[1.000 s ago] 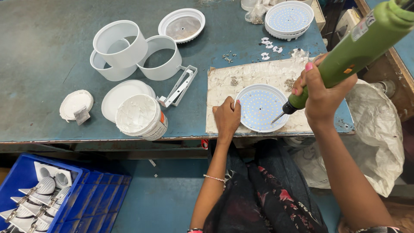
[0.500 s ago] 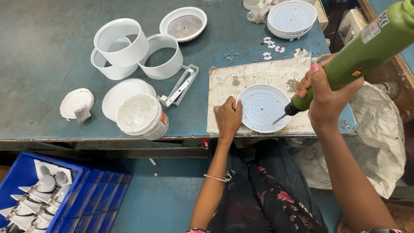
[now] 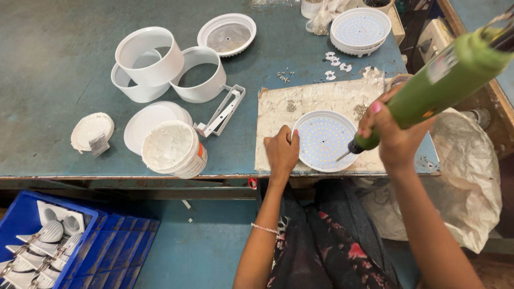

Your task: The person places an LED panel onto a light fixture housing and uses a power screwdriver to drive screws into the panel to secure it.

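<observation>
The green screwdriver (image 3: pixel 428 85) has tilted lower over the LED disc (image 3: pixel 325 141).

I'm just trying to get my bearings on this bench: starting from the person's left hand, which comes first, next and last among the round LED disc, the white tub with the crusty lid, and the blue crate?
1. Round LED disc: touching the left hand, on its right.
2. White tub: to the left, at the table's front edge.
3. Blue crate: farthest, down at the lower left, below the table.

Three white rings (image 3: pixel 150 56); two LED discs (image 3: pixel 324 140); one green screwdriver (image 3: pixel 428 91).
</observation>
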